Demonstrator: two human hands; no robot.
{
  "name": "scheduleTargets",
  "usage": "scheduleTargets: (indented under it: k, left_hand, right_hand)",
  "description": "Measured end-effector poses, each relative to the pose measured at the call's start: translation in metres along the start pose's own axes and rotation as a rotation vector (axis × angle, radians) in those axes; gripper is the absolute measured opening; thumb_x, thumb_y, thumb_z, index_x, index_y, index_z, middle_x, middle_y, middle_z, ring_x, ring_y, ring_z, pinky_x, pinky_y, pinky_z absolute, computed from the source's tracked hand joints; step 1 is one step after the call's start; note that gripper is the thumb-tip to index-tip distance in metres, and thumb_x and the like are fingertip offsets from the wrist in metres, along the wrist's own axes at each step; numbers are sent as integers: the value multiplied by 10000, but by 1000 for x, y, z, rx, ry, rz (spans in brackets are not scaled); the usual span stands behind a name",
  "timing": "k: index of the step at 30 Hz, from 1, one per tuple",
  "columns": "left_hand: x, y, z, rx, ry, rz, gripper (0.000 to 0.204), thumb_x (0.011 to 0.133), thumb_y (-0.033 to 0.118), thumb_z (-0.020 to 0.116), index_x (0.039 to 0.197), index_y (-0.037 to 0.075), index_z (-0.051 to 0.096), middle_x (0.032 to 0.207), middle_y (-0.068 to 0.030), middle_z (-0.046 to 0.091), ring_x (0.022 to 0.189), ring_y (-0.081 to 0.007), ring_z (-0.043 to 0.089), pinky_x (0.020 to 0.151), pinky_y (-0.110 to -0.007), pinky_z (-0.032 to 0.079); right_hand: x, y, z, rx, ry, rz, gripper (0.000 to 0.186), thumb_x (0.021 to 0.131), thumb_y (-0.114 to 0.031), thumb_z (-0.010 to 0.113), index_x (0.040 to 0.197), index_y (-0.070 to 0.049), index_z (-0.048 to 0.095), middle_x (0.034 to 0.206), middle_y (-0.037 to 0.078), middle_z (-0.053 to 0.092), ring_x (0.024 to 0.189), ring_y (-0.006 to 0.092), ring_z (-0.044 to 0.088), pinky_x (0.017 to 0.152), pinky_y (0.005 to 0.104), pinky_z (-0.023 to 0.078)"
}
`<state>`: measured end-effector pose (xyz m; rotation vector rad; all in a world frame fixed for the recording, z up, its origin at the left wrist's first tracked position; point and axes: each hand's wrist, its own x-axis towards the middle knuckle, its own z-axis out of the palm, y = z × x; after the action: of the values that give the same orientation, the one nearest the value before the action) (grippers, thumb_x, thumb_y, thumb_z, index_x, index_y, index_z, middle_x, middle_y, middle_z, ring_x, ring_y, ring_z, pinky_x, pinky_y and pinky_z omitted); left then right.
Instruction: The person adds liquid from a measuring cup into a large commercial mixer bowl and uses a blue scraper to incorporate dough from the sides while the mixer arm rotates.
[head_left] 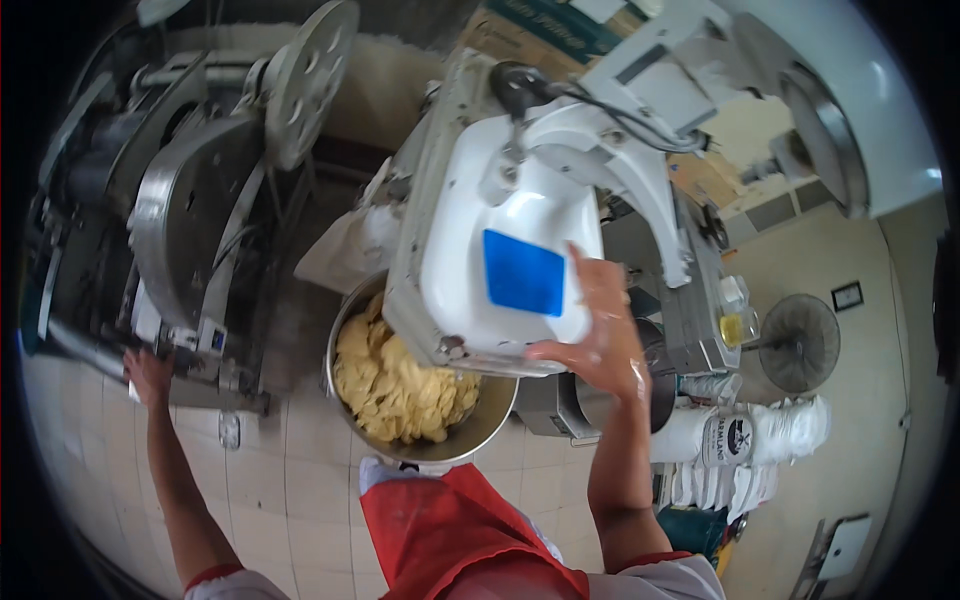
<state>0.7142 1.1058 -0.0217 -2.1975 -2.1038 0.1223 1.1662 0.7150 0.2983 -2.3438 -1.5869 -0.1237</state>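
A large white mixer head with a blue square patch hangs over a steel bowl full of yellow dough pieces. My right hand rests on the front right edge of the mixer head, fingers spread and floury, gripping its rim. My left hand reaches out to the left and holds the edge of a grey steel machine near a metal bar. A red apron shows at the lower edge.
Grey machinery with a perforated metal disc stands at the left. White sacks are stacked at the right beside a floor fan. A black cable runs over the mixer. Pale floor tiles lie below.
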Motion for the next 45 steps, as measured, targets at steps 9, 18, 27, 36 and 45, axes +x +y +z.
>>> scheduleTargets:
  k: [9,18,27,36,45]
  left_hand:
    - [8,-4,13,45,74,33,591,714,472,739,1107,43,635,1251,-214,513,1208,-348,434,961,-506,369]
    - [18,-20,45,73,116,62,967,743,498,704,1473,55,251,1302,-208,522,1205,-386,452,992,-520,347]
    - [18,-26,52,92,54,48,963,730,478,732,1449,26,277,1351,-223,463,1245,-380,428,953,-528,357]
    - [23,-21,43,65,23,32,960,733,481,732,1444,27,275,1338,-229,476,1216,-395,457,948,-535,354]
    - [14,-20,40,84,-109,-50,971,733,495,729,1446,17,274,1298,-242,514,1170,-401,496,960,-504,355]
  right_hand:
    - [-90,-41,182,990,-643,250,471,793,-229,755,1194,-40,596,1012,112,640,918,182,608,818,315,487]
    - [-193,59,563,60,-801,642,735,737,-471,722,1269,-3,526,1251,234,557,1160,338,543,963,421,437]
    - [-232,78,556,1660,-592,1656,408,898,-356,521,1150,-45,599,1064,137,659,927,309,649,831,466,547]
    - [-135,-24,471,2629,-302,1044,475,913,-427,478,1190,-48,553,1092,151,630,962,318,631,846,465,534]
    - [-68,-53,649,1219,-581,1732,917,828,-663,558,1467,-72,270,1362,169,475,1252,345,433,990,561,349]
